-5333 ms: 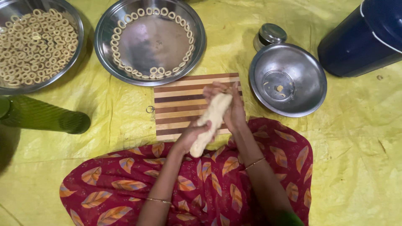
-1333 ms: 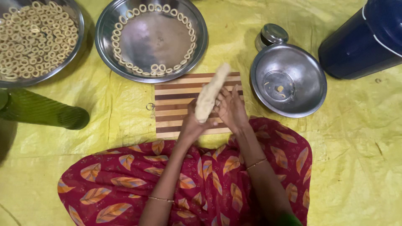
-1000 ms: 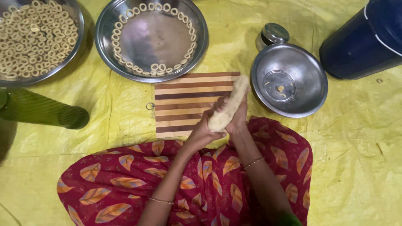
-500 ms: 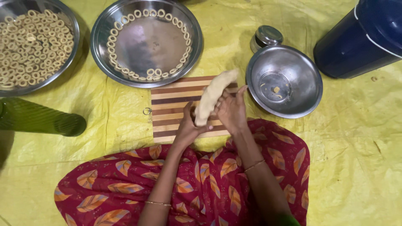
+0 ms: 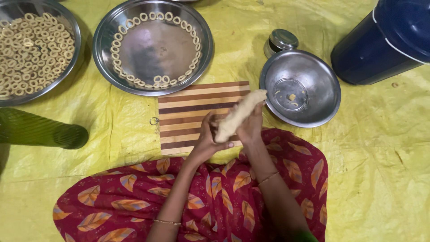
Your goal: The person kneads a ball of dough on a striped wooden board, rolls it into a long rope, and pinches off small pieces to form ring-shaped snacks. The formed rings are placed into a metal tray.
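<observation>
Here both hands (image 5: 228, 132) press closed around one dough roll (image 5: 239, 114), beside three steel bowls (image 5: 204, 42).

The light is bright and even, coming from above. Soft shadows lie beside the steel bowls (image 5: 300, 88) on the yellow sheet (image 5: 380, 148). The far plate (image 5: 152, 45) shows mild glare. The picture is mostly sharp; the green object (image 5: 40, 130) at the left is slightly blurred.

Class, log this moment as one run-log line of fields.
left hand: holding dough roll | right hand: holding dough roll | below: striped board | nearby: steel bowl, plate with dough rings
</observation>
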